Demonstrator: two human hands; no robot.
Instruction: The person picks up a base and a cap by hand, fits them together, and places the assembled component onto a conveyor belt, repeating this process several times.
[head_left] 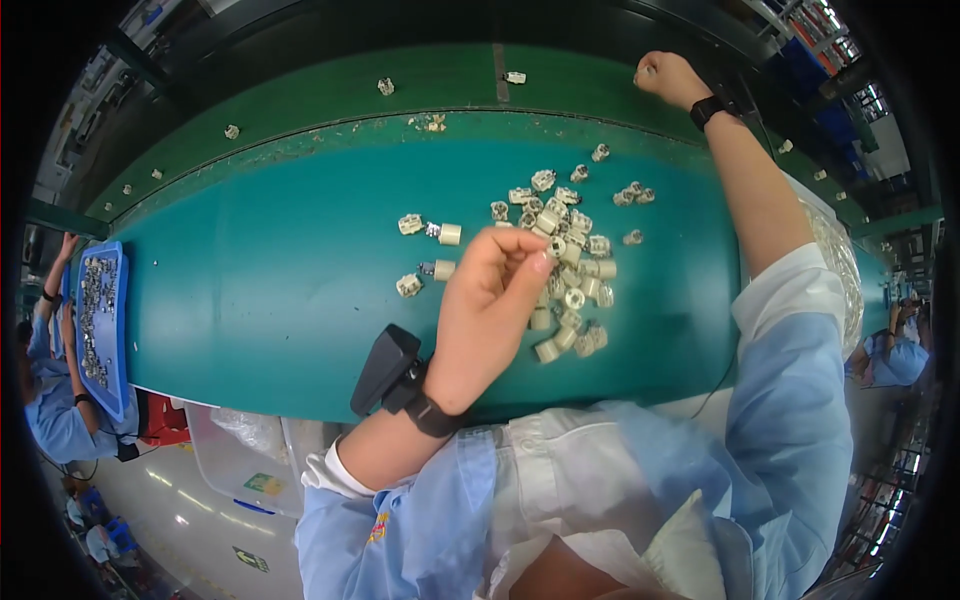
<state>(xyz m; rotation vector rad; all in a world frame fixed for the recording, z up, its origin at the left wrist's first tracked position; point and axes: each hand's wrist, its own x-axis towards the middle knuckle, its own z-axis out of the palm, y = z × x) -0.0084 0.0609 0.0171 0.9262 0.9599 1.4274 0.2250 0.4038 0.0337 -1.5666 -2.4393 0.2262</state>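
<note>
Green desk [300, 260] — left hand [490, 310] over the pile of parts [565, 260], fingers pinched together on one; right hand [668, 78] stretched to the belt [420, 85] — fist closed.

We note a teal work table [280, 290] carrying a loose heap of small cream plastic parts [568, 262] right of centre, with 4 strays [428, 252] beside it; single parts [385, 87] sit spaced along the green belt [330, 95] behind

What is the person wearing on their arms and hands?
Both hands are bare. The left hand has a black wristband with a black boxy device on it. The right hand has a black watch. The sleeves are light blue with white cuffs.
</note>
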